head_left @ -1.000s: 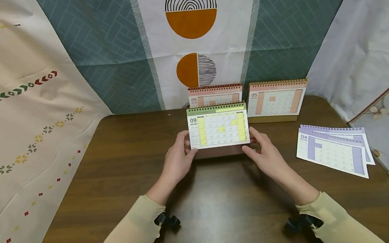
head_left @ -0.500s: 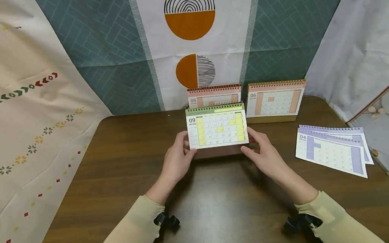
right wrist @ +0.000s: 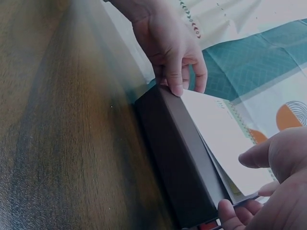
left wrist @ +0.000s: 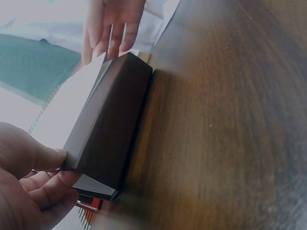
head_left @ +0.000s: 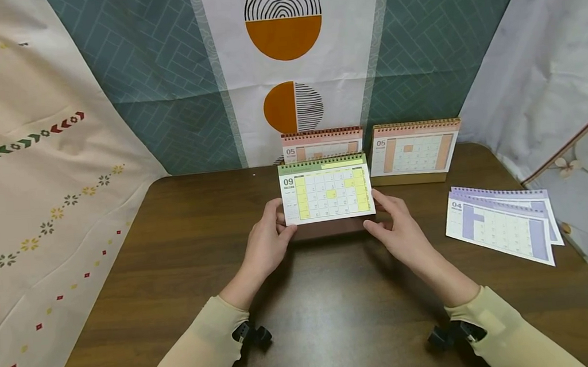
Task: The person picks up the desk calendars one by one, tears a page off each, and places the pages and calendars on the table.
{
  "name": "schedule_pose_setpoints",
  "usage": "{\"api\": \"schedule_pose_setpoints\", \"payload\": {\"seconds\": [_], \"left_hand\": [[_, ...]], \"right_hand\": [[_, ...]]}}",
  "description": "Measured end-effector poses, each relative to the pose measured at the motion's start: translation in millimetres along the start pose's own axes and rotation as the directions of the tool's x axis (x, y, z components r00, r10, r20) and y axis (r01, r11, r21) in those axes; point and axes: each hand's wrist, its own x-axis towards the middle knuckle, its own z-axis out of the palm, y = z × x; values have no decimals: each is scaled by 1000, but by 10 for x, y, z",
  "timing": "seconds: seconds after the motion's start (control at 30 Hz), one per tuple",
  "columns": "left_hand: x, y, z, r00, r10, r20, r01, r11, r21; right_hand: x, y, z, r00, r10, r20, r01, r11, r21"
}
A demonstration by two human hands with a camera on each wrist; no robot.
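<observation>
A desk calendar with a green header, yellow columns and the number 09 stands upright on its dark brown base. My left hand pinches its lower left corner, thumb on the front edge and fingers behind. At the right side, my right hand has its fingers against the calendar's edge. Its thumb stays apart from the page in the right wrist view. The pages stand slightly off the base near the lower right corner, where a narrow gap shows.
Behind stands a calendar with a pink header, partly hidden. Another pink-headed calendar stands to its right. Two purple calendar pads lie overlapping on the wooden table at right. Patterned cloths hang around the table.
The calendar's pages tilt very slightly, their right side a little higher than before. Both hands stay almost where they were. The head view has shifted a little.
</observation>
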Motion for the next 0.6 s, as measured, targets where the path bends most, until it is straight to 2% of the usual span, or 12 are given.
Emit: {"api": "schedule_pose_setpoints", "payload": {"seconds": [0.37, 0.6], "left_hand": [[-11, -2, 7, 1000, 3, -5, -3, 1000, 7], [-10, -1, 12, 1000, 5, -8, -5, 1000, 6]], "right_hand": [[-3, 1, 16, 1000, -7, 5, 7, 1000, -13], [20, 12, 1, 999, -25, -38, 24, 999, -29]]}}
